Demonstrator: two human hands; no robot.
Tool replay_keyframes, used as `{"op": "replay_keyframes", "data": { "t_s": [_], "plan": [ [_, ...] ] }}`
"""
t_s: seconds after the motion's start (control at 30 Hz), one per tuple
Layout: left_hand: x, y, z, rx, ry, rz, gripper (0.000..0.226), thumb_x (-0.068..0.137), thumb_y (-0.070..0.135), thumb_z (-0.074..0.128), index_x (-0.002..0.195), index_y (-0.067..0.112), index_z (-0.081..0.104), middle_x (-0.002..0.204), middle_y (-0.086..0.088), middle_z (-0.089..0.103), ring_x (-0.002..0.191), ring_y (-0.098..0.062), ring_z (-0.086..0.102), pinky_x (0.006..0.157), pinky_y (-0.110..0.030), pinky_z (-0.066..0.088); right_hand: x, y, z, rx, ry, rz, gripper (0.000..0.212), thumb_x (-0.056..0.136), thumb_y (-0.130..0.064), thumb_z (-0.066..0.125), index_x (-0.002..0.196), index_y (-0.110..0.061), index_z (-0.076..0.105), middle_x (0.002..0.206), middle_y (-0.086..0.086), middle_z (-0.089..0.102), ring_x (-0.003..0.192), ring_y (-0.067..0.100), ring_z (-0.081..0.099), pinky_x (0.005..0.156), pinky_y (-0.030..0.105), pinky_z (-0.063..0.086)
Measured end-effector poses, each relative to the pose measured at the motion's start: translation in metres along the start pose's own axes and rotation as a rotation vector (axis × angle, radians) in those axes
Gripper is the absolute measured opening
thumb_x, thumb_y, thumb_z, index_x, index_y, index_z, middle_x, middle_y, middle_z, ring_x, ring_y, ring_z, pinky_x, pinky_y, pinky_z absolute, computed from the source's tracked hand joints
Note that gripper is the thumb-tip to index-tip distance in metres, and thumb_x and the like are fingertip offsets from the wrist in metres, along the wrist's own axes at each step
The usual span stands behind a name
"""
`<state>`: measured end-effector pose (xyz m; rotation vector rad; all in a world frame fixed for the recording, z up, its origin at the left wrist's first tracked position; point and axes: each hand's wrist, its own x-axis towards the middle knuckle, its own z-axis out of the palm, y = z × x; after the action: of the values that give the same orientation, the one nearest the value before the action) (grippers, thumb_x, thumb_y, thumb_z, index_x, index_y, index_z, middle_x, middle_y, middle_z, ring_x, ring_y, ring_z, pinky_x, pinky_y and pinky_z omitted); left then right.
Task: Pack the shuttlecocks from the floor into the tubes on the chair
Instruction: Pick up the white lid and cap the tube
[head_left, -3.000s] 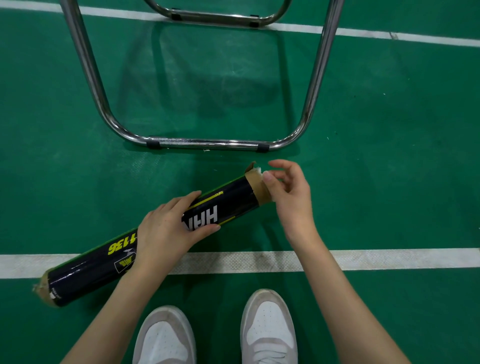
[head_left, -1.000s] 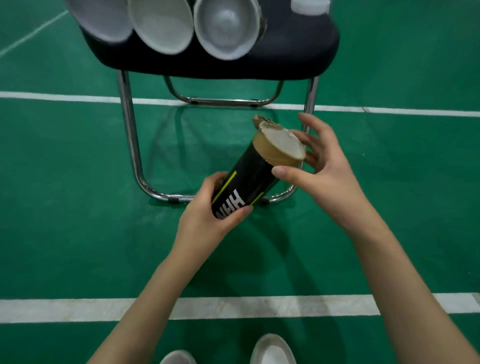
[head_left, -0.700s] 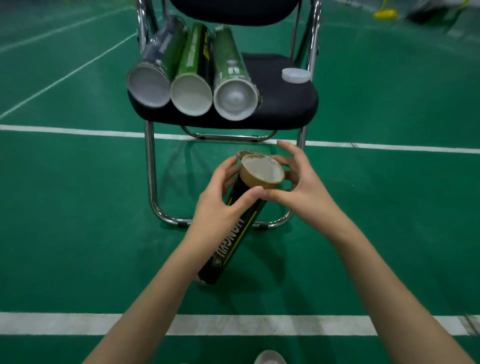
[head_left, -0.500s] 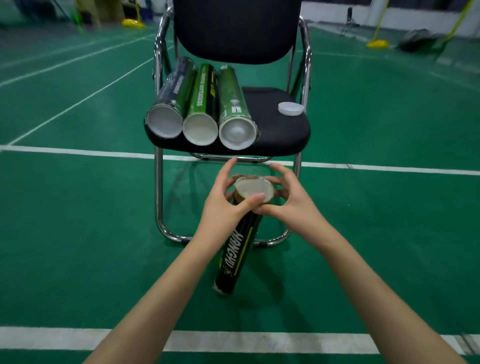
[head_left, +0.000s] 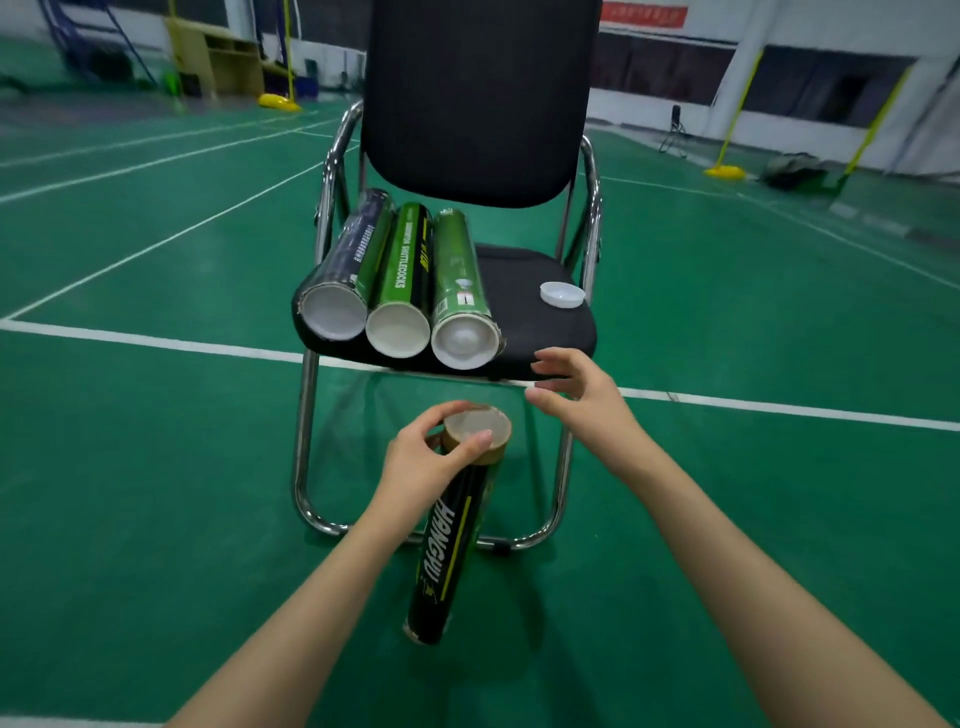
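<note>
Black cardboard shuttlecock tube (head_left: 451, 540) stands tilted, its top gripped by the left hand (head_left: 423, 460); the right hand (head_left: 582, 400) hovers with fingers spread, near the black chair (head_left: 524, 322).

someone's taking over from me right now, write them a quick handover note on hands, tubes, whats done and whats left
Left hand grips the top end of the black tube, held near upright in front of the chair.
Right hand is open, holding nothing, between that tube and the seat edge.
Three tubes lie side by side on the seat, ends facing you; a white cap lies loose on the seat to their right.
Done: black tube looks filled.
Left: probably cap it and set it on the seat. No loose shuttlecocks in view.
</note>
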<state>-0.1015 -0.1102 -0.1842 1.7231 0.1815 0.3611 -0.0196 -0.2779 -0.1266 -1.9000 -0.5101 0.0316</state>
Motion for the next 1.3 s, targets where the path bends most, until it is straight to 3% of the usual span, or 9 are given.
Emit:
{"op": "replay_keyframes", "data": {
  "t_s": [0.1,0.17,0.27,0.37,0.53,0.83,1.0,1.2,1.3],
  "plan": [
    [0.009,0.0,0.001,0.017,-0.013,-0.002,0.034,0.074,0.035,0.076,0.107,0.037,0.064,0.104,0.012,0.066,0.098,-0.003,0.059,0.077,-0.013,0.047,0.02,0.001,-0.007,-0.032,0.087,0.006,0.031,0.081,-0.01,0.067,0.11,-0.013,0.056,0.103,0.002,0.061,0.088,0.011,0.057,0.073,0.009,0.046],
    [0.016,0.0,0.004,0.027,-0.02,-0.011,0.035,0.075,0.035,0.076,0.107,0.037,0.063,0.105,0.008,0.065,0.097,-0.004,0.059,0.076,-0.013,0.046,0.036,0.004,-0.013,-0.068,0.137,0.013,0.027,0.082,-0.011,0.066,0.107,-0.01,0.057,0.101,0.005,0.061,0.087,0.013,0.056,0.069,0.008,0.046],
    [0.023,-0.002,0.008,0.03,-0.021,-0.02,0.039,0.074,0.037,0.076,0.111,0.037,0.063,0.108,0.005,0.065,0.1,-0.01,0.059,0.085,-0.022,0.049,0.066,0.007,-0.02,-0.145,0.217,0.005,0.022,0.084,-0.013,0.064,0.105,-0.012,0.059,0.108,0.008,0.061,0.091,0.014,0.056,0.079,0.019,0.045],
    [0.026,-0.004,0.01,0.015,-0.012,-0.02,0.041,0.073,0.037,0.076,0.112,0.037,0.064,0.105,0.007,0.065,0.095,-0.002,0.059,0.077,-0.013,0.046,0.095,0.008,-0.025,-0.25,0.291,-0.003,0.024,0.085,-0.011,0.061,0.109,-0.009,0.06,0.114,0.011,0.051,0.093,0.018,0.055,0.092,0.026,0.042],
    [0.03,-0.006,0.012,0.004,-0.003,-0.017,0.039,0.074,0.035,0.076,0.11,0.038,0.062,0.097,0.019,0.06,0.09,0.007,0.055,0.064,-0.001,0.043,0.129,0.021,-0.027,-0.371,0.308,0.106,0.031,0.089,-0.016,0.056,0.12,-0.013,0.055,0.107,0.005,0.034,0.077,0.015,0.044,0.08,0.02,0.033],
    [0.037,-0.009,0.013,0.0,-0.001,-0.02,0.039,0.075,0.036,0.074,0.111,0.042,0.06,0.098,0.02,0.057,0.087,0.009,0.051,0.064,-0.001,0.041,0.159,0.038,-0.027,-0.57,0.336,0.22,0.026,0.093,-0.026,0.047,0.116,-0.028,0.058,0.12,0.009,0.043,0.083,0.027,0.051,0.076,0.031,0.04],
    [0.035,-0.012,0.013,-0.017,0.003,-0.022,0.038,0.075,0.035,0.074,0.11,0.042,0.061,0.101,0.017,0.06,0.091,0.007,0.053,0.069,-0.001,0.043,0.162,0.04,-0.021,-0.578,0.426,0.244,0.017,0.092,-0.028,0.051,0.101,-0.025,0.064,0.117,0.007,0.049,0.098,0.032,0.057,0.075,0.031,0.039],
    [0.032,-0.013,0.009,-0.044,0.013,-0.024,0.037,0.076,0.033,0.074,0.109,0.04,0.062,0.099,0.02,0.06,0.09,0.011,0.052,0.067,0.0,0.043,0.153,0.033,-0.021,-0.466,0.419,0.161,0.007,0.089,-0.027,0.056,0.086,-0.026,0.063,0.111,0.01,0.054,0.083,0.025,0.053,0.077,0.035,0.044],
    [0.028,-0.011,0.01,-0.035,0.002,-0.02,0.038,0.075,0.035,0.074,0.11,0.041,0.061,0.102,0.016,0.062,0.093,0.008,0.054,0.07,-0.003,0.044,0.134,0.019,-0.02,-0.422,0.411,0.084,0.007,0.089,-0.025,0.057,0.086,-0.024,0.063,0.103,0.008,0.051,0.083,0.021,0.051,0.071,0.03,0.037]
  ]
}}
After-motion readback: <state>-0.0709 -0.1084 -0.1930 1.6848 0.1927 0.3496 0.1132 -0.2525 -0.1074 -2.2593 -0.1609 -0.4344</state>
